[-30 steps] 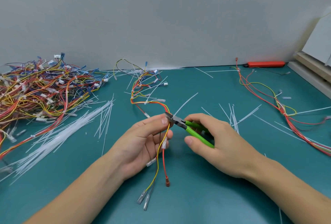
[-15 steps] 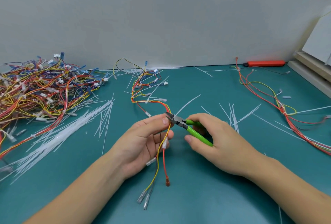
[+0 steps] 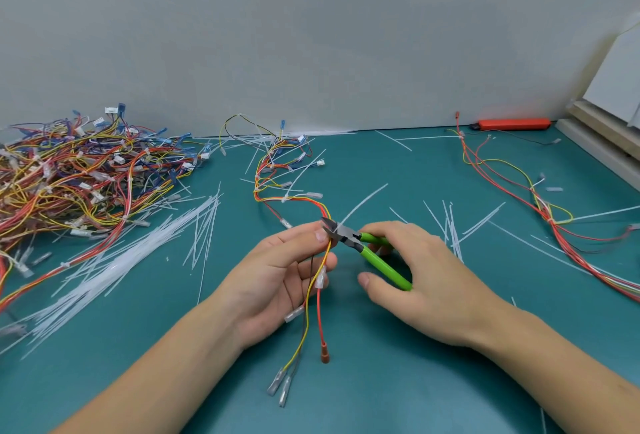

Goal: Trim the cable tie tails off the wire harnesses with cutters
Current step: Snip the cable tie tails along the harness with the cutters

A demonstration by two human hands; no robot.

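Observation:
My left hand [image 3: 277, 281] pinches a wire harness [image 3: 313, 291] of red, yellow and dark wires between thumb and fingers, palm up. The harness trails back over the mat to a coil [image 3: 277, 170] and its terminal ends hang below my palm. My right hand [image 3: 426, 277] grips green-handled cutters [image 3: 377, 257]. Their steel jaws [image 3: 332, 227] sit against the harness right at my left thumb tip. A long white tie tail [image 3: 363, 203] lies on the mat just behind the jaws; whether it is still joined to the harness is unclear.
A big tangle of harnesses [image 3: 76, 177] fills the back left. Cut white tie tails [image 3: 114, 263] lie in a long heap beside it and scattered at the centre right [image 3: 450, 225]. Another harness [image 3: 547, 211] stretches along the right. An orange tool [image 3: 512, 124] lies by the wall.
Hardly anything moved. The cutter jaws stay at the harness by my left thumb, and the white tail behind them lies slightly more to the right.

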